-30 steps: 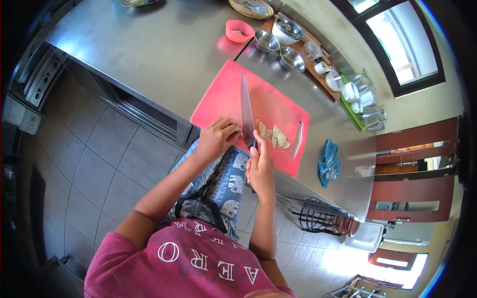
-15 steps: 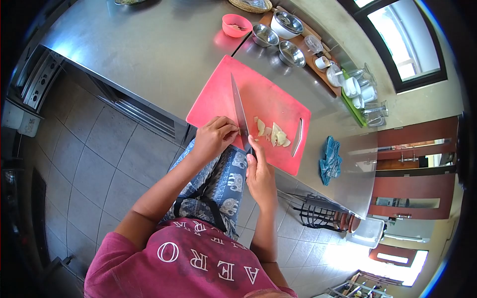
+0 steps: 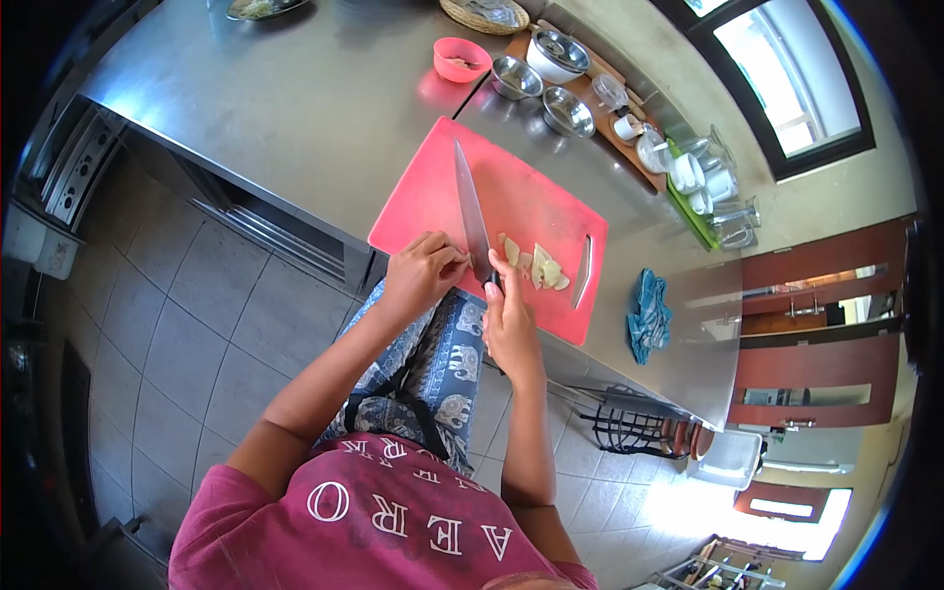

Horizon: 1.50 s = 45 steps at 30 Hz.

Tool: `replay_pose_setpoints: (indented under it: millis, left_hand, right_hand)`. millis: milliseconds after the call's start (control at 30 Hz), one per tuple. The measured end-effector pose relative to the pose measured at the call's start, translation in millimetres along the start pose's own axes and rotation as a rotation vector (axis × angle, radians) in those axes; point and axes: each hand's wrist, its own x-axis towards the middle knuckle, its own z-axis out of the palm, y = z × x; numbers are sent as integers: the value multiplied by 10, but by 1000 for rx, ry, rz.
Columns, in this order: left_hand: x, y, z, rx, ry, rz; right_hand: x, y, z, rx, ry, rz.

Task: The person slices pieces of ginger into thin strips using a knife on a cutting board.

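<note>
A pink cutting board (image 3: 417, 202) lies at the counter's front edge. My right hand (image 3: 510, 320) is closed round the dark handle of a large kitchen knife (image 3: 470, 205), its blade pointing away from me across the board. Just left of the blade, my left hand (image 3: 423, 270) has its fingers pinched together at the board's near edge; a small pale bit shows at the fingertips, too small to name. Several pale, thin slices (image 3: 544, 267) lie on the board to the right of the knife, near the handle slot.
A pink bowl (image 3: 461, 59) and steel bowls (image 3: 568, 111) stand behind the board. White cups (image 3: 686, 173) and glass jugs (image 3: 736, 224) are on a green tray at the back right. A blue cloth (image 3: 649, 317) lies on the steel counter (image 3: 265, 118) to the right.
The view has shifted slightly. The knife and my right hand have moved a little relative to the board; both hands keep their grips, and the slices look unchanged.
</note>
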Motion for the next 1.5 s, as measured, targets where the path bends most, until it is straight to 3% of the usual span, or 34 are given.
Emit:
replay_pose_setpoints:
  millis: [100,200,800,1267,1500]
  left_hand:
    - [-8,-7,7,1,19,12]
    - [-3,10,8,13,27,3]
    - [8,19,6,18,41,8]
    - [-4,11,-20,3,-4,-21]
    - [17,20,13,6,58,10]
  right_hand:
    - [-90,-259,-100,-77,-133,248]
    - [-160,-130,-24,-161,27,-79]
    - [-206,-215,-11,-299,2,-31]
    - [-44,-135,-40,-46,-65,73]
    - [-107,-102,63,-164,70,-87]
